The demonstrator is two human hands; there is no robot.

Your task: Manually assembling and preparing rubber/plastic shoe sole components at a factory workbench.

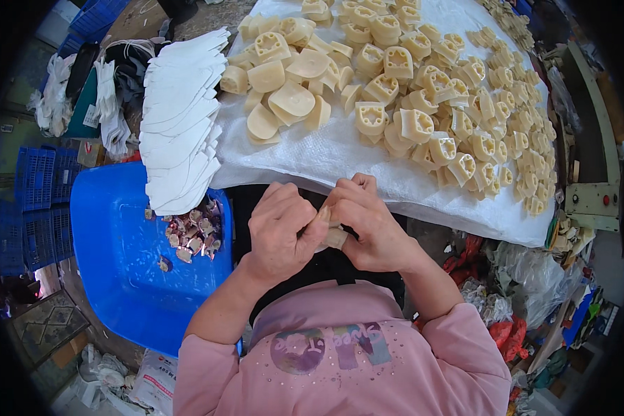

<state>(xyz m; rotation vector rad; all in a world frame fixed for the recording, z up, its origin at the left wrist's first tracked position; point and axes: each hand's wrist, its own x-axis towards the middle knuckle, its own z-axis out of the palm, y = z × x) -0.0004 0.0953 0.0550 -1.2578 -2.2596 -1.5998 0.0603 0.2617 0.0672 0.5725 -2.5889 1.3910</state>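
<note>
Close to my body, just off the near edge of the white-covered table, my left hand (281,225) and my right hand (369,225) are both closed with fingertips together. Between them is a small cream shoe heel (335,238), mostly hidden by the fingers. Both hands appear to grip it, the right one from its side. Beyond them, many similar cream heels (398,64) lie heaped on the white woven sheet (295,154), some showing hollow undersides. Left of the hands, several heels with shiny purple-pink covering (194,232) sit in a blue plastic tub (128,291).
A fanned stack of white sole-shaped sheets (180,125) lies at the table's left, overhanging the tub. Blue crates (38,177) stand at far left. Plastic bags and scraps (527,277) crowd the right side. A green metal machine frame (593,139) borders the table's right edge.
</note>
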